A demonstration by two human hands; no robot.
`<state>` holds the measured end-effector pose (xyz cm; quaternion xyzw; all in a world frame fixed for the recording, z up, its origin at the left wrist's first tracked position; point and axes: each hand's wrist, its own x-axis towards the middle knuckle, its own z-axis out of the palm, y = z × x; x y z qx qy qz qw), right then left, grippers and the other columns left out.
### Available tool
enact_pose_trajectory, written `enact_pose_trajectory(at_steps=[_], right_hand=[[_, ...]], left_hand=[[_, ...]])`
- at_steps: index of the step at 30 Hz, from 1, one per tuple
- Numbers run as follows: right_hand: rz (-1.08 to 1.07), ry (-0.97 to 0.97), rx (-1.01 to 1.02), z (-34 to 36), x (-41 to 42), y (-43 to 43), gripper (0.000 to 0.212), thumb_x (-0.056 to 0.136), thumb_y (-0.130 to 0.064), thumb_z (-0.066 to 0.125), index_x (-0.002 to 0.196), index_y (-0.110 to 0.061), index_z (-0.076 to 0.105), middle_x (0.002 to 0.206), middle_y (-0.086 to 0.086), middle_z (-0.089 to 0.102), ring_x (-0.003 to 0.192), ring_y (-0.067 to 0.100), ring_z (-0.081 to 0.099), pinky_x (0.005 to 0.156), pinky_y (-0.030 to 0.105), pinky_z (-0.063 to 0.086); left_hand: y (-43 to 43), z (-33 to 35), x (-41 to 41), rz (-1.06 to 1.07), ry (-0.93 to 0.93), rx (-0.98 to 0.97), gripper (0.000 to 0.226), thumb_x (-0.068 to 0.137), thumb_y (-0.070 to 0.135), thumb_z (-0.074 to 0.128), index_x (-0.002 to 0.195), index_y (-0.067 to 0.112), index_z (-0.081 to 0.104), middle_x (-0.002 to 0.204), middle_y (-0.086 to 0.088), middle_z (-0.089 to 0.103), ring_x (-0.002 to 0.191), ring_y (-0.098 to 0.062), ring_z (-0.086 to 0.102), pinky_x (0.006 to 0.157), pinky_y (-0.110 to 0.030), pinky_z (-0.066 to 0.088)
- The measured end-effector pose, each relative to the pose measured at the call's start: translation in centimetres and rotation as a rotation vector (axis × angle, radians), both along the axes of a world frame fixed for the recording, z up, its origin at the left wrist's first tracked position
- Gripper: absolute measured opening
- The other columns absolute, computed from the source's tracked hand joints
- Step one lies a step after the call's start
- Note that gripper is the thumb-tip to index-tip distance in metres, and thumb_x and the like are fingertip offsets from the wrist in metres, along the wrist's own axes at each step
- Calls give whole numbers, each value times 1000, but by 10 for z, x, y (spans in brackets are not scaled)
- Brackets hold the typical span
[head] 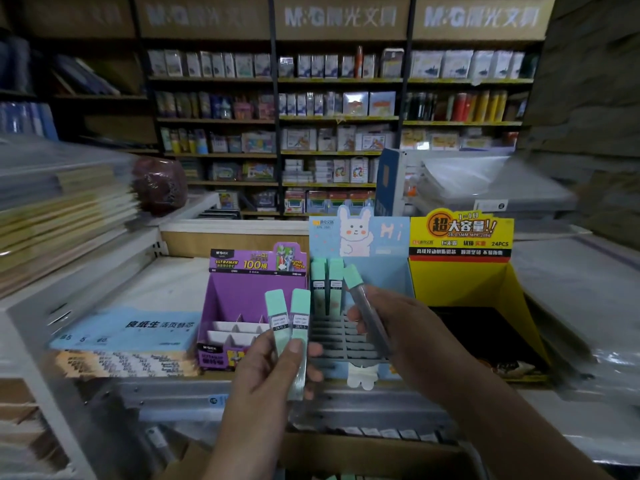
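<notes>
1. Head view: the lead tube (365, 303) in the right hand (401, 334) hangs over the blue display box (391, 244), above its slotted insert (334, 337) and toward the back-left corner.
2. The right hand's fingers are curled round the tube's clear lower body. Its mint cap points up and away toward the box's back edge, with the long axis tilted and the cap leaning left.
3. Two standing tubes (327, 289) sit upright in the back row at that corner, just left of the held cap. The free slots lie below the held tube and toward the front edge.
4. As I judge it, the tube must be swung upright and lowered bottom-first into a slot beside the standing pair. The right hand is the nearer one.
5. The left hand (270, 372) grips a pair of tubes (278, 317) side by side, caps up, in front of the box's left edge.
6. A purple display box (239, 296) stands at that left edge and a yellow display box (460, 282) at the right edge.
</notes>
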<state>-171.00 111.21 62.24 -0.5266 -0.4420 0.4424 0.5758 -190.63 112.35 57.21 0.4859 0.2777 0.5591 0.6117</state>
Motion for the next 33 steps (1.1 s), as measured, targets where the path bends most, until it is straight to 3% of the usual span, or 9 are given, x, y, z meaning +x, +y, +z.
enact_pose_trajectory(at_steps=[2,5,9,13,17,23,27,33], right_hand=[[27,45,-8,3,0,5,23,97,-16,55,99,-1,72,66,1,66,53,6,59,46,17,44],[45,50,56,6,1,10,24,89,2,59,102,-9,77,93,11,77,81,20,71,72,31,55],[-172,-160,126,9,5,17,12,83,-2,76,86,-15,76,77,2,78,68,12,73,59,18,54],[-234,-211,210,10,5,28,6,84,-9,79,81,-10,74,72,5,76,68,17,75,60,23,59],[-274,-435,285,12,2,36,21,86,-15,78,74,-31,73,64,-12,73,53,-4,63,53,10,48],[-256,-534,284,11,2,46,25,86,-6,76,82,-30,72,68,-5,73,65,9,71,59,26,59],[-246,-614,270,8,1,50,7,86,-8,77,90,-14,76,75,5,74,69,18,73,67,39,63],[-226,-715,276,4,-10,56,6,85,-10,77,85,-6,73,71,12,71,68,27,68,68,40,60]], left_hand=[[1,4,0,9,0,2,14,85,29,64,92,30,76,96,-17,76,66,-20,66,54,-33,49],[3,10,-1,22,-2,-9,15,85,26,64,95,23,75,95,-17,76,67,-21,65,56,-35,49],[5,14,-4,41,10,-28,14,97,16,59,105,9,68,95,-19,76,68,-22,66,60,-36,48],[7,19,-5,49,-14,-46,13,100,11,56,105,2,65,93,-19,75,66,-20,64,53,-31,48],[8,24,-5,44,-46,-54,14,101,10,57,106,0,64,84,-15,72,63,-17,63,50,-26,50],[10,28,-7,45,-73,-60,11,100,7,57,105,3,66,81,-12,70,64,-17,63,49,-26,49],[12,27,-9,42,-66,-63,11,100,8,57,105,6,67,82,-11,71,65,-17,65,50,-25,51],[17,24,-9,27,-70,-52,14,101,8,57,110,3,66,87,-14,71,68,-18,65,53,-26,52]])
